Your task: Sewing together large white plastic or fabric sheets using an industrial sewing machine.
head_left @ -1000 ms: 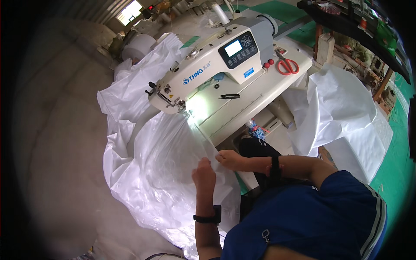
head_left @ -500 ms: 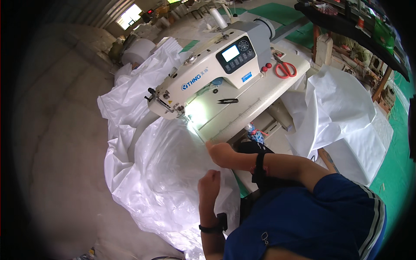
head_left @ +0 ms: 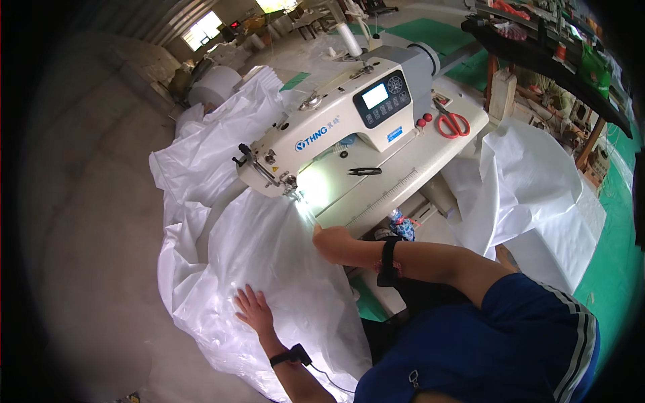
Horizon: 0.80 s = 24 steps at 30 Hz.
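Note:
White plastic sheeting (head_left: 269,242) drapes over the left end of a white sewing machine's bed (head_left: 376,195) and hangs in folds. Fingers spread, my left hand (head_left: 254,310) lies flat on the sheeting. Its edge is pinched in my right hand (head_left: 330,242), just in front of the lit needle area; the fingertips are partly hidden. The sewing machine (head_left: 322,127) has its presser foot (head_left: 299,196) down by the sheeting's edge, though contact there is too small to make out.
Black thread snips (head_left: 365,171) lie on the bed, with red-handled scissors (head_left: 453,125) farther right. A white thread cone (head_left: 349,40) stands behind the machine. More white sheeting (head_left: 524,181) hangs at the right, near a cluttered rack (head_left: 551,40). Green covering (head_left: 608,228) lies on the floor.
My left hand has moved left and opened from a closed shape onto the sheeting, which now looks smoother. My right hand stays at the edge, slightly nearer me. The view has shifted a little.

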Each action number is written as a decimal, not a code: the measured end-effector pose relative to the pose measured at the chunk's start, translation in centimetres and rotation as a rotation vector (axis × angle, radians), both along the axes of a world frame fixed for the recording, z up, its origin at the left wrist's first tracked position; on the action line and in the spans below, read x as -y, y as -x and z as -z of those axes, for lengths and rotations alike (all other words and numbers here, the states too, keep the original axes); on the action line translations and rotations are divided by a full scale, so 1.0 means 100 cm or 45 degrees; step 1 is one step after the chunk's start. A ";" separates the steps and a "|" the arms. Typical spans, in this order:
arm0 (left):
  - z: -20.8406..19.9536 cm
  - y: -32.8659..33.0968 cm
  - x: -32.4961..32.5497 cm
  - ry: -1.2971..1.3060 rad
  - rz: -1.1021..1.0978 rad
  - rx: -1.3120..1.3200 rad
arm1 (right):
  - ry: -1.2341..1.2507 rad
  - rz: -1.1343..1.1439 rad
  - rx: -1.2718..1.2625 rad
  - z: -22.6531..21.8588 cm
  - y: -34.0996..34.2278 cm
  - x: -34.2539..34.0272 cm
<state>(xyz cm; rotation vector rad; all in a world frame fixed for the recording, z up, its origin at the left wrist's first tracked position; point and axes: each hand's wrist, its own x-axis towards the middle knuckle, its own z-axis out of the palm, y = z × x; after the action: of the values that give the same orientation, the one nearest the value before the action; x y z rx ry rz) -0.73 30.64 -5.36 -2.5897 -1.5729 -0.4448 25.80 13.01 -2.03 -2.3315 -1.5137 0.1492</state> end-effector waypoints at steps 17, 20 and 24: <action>-0.031 -0.056 -0.106 0.177 -0.020 -0.109 | -0.138 0.250 -0.414 -0.007 -0.033 -0.046; -0.031 -0.058 -0.104 0.169 -0.066 -0.157 | -0.233 0.271 -0.787 0.003 -0.024 -0.015; -0.028 -0.054 -0.064 0.000 -0.033 -0.154 | -0.027 0.057 -1.303 0.031 -0.008 0.053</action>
<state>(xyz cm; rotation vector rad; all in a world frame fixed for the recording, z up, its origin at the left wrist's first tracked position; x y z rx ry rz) 4.65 37.03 -2.54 -2.5407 -1.5649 -0.2805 26.63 7.67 -5.14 -1.7550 -0.9046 1.1004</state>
